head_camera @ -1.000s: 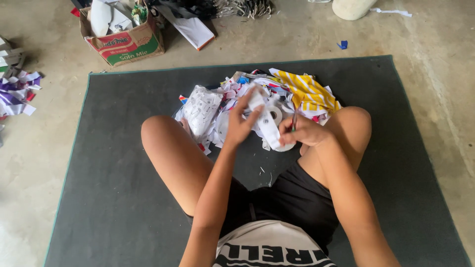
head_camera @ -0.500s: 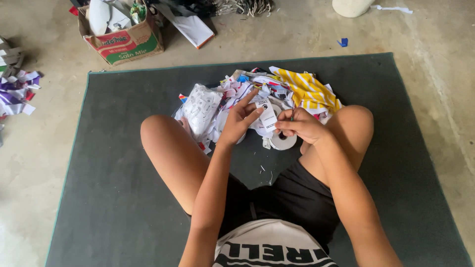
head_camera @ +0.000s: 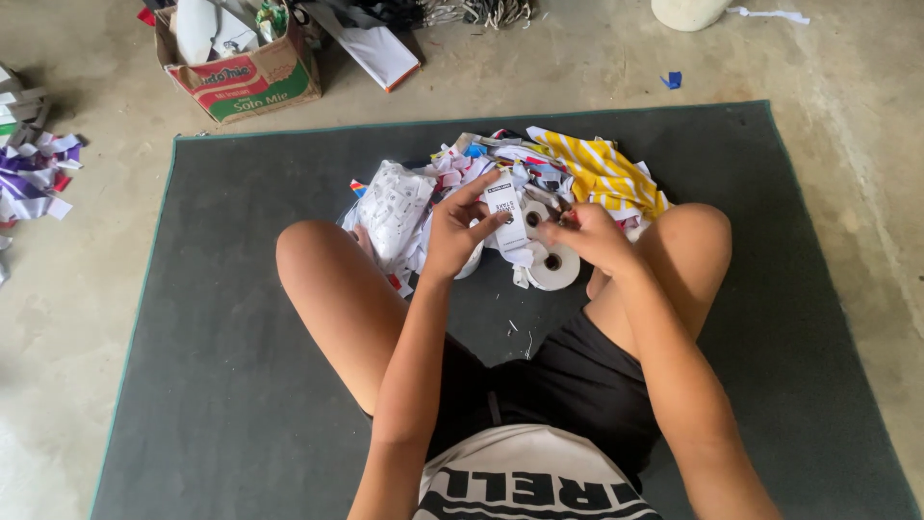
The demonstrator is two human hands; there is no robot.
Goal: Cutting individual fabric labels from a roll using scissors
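You sit cross-legged on a dark grey mat (head_camera: pixel 241 385) laid over a bare concrete floor (head_camera: pixel 77 318). At twelve o'clock from your knees lies a heap of cloth scraps (head_camera: pixel 539 178), a yellow striped piece (head_camera: pixel 602 173) on top; it looks largely unsorted. A cardboard box (head_camera: pixel 245 77) stands at eleven o'clock, off the mat, and more cuttings (head_camera: pixel 34 169) lie at nine. Two white tape rolls (head_camera: pixel 551 265) rest just before your hands. Your left hand (head_camera: pixel 457 231) pinches a small white label (head_camera: pixel 506 217) between thumb and fingers. Your right hand (head_camera: pixel 592 236) is curled tight on something small; I cannot tell what.
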